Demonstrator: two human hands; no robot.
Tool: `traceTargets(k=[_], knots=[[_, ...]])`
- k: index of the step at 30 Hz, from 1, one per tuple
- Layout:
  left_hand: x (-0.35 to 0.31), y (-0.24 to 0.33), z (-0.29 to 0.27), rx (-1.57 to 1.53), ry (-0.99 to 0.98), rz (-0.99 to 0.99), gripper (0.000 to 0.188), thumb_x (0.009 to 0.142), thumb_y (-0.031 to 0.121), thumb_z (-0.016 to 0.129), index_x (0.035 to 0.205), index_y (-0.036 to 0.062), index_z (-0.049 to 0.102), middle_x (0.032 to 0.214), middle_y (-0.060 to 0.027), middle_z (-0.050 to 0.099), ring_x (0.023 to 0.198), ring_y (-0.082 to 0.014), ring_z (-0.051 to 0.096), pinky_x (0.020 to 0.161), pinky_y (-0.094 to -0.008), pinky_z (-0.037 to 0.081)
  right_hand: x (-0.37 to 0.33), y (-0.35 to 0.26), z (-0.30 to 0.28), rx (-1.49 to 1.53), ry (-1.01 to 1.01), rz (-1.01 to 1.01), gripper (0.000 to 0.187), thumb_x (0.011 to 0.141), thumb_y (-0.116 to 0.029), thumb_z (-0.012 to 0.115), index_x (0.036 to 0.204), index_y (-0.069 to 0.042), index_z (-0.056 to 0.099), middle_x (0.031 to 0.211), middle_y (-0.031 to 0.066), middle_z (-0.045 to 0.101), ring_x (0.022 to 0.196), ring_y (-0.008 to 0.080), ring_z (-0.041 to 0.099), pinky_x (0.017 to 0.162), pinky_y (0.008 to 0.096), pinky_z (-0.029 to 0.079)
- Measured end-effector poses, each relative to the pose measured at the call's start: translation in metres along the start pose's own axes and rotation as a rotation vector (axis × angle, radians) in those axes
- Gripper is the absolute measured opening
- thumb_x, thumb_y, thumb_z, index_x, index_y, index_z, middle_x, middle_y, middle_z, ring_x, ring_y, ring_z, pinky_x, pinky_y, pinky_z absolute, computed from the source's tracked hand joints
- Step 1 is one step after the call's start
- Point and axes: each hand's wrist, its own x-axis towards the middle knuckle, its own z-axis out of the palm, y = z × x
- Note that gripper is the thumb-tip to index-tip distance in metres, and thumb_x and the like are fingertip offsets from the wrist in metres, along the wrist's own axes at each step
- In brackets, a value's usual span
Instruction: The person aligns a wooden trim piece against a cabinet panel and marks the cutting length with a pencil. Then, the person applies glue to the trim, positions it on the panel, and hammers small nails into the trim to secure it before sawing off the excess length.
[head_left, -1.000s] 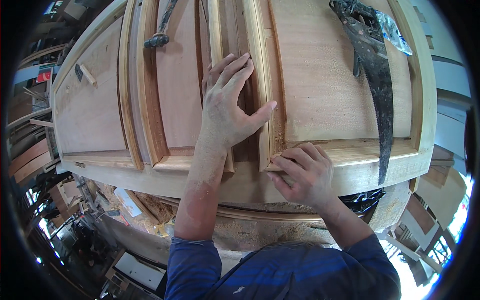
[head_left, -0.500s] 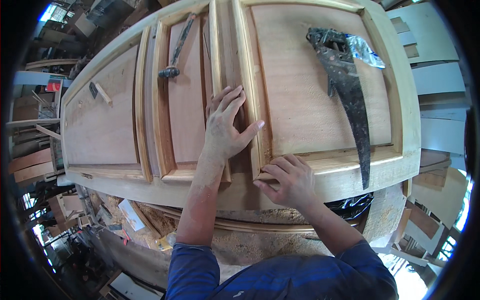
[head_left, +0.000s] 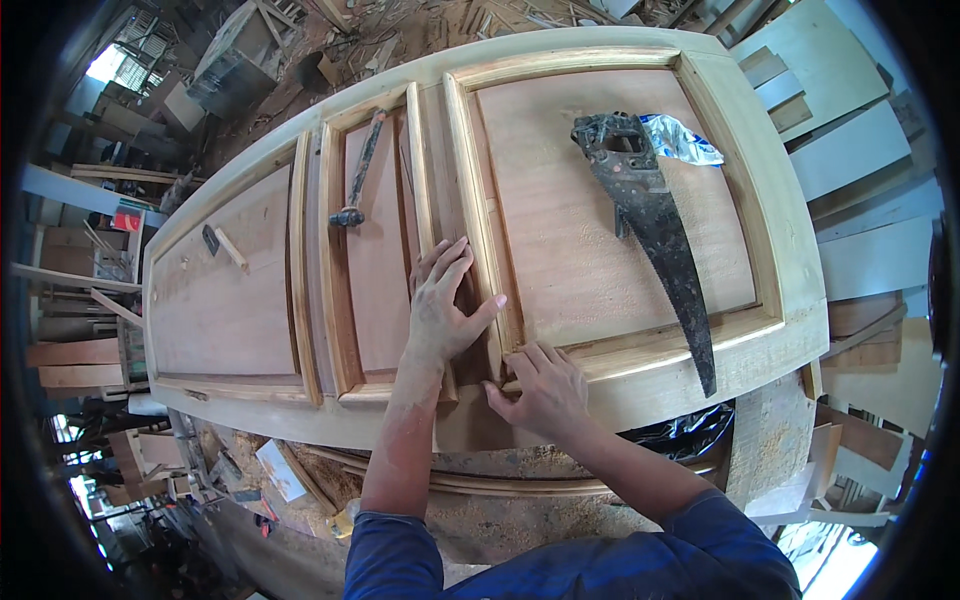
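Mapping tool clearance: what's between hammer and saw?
Head view, hammer to saw: panel, moulding, flat strip, second moulding, second panel.

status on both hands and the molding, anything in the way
Left hand open, partly over right molding. Right hand at its near left corner. Handsaw lying across the molding's near side.

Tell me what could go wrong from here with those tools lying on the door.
The saw lies with its teeth toward the right hand, so a sideways reach could get cut.
Its tip lies near the door's near edge, where a sleeve might catch it.
The hammer rests on the middle panel; if jolted, it could dent the wood.
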Motion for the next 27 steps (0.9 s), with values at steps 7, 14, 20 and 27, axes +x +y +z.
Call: traceTargets(k=[7, 14, 20, 27], knots=[[0.001, 0.001, -0.002, 0.001, -0.004, 0.021, 0.080, 0.081, 0.040, 0.093, 0.142, -0.0040, 0.067, 0.156, -0.0181, 0.062, 0.150, -0.0397, 0.050, 0.127, -0.0513, 0.038, 0.001, -0.007, -0.001, -0.008, -0.060, 0.099, 0.044, 0.086, -0.038, 0.083, 0.112, -0.005, 0.071, 0.103, 0.0105, 0.069, 0.102, 0.0298, 0.071, 0.088, 0.0447, 0.060], [0.000, -0.003, -0.002, 0.000, -0.001, 0.026, 0.080, 0.081, 0.042, 0.092, 0.141, -0.0041, 0.068, 0.156, -0.0182, 0.062, 0.150, -0.0398, 0.050, 0.127, -0.0519, 0.037, 0.004, -0.005, 0.003, 0.001, -0.024, 0.061, 0.049, 0.086, -0.036, 0.083, 0.120, -0.002, 0.071, 0.107, 0.0122, 0.069, 0.104, 0.0303, 0.070, 0.088, 0.0440, 0.059], [0.003, -0.001, 0.000, -0.028, -0.013, 0.012, 0.078, 0.084, 0.044, 0.088, 0.141, -0.0041, 0.067, 0.156, -0.0178, 0.062, 0.152, -0.0398, 0.048, 0.129, -0.0522, 0.034, 0.003, 0.001, 0.007, 0.008, -0.020, 0.040, 0.048, 0.082, -0.033, 0.087, 0.117, -0.003, 0.074, 0.105, 0.0106, 0.070, 0.093, 0.0302, 0.073, 0.079, 0.0426, 0.060], [0.001, -0.006, 0.002, -0.011, -0.024, 0.010, 0.073, 0.085, 0.039, 0.086, 0.142, -0.0021, 0.067, 0.157, -0.0156, 0.062, 0.152, -0.0382, 0.049, 0.129, -0.0521, 0.034, 0.001, 0.003, 0.013, -0.006, 0.009, -0.003, 0.046, 0.082, -0.032, 0.087, 0.116, -0.004, 0.074, 0.103, 0.0098, 0.069, 0.088, 0.0293, 0.073, 0.075, 0.0423, 0.059]])
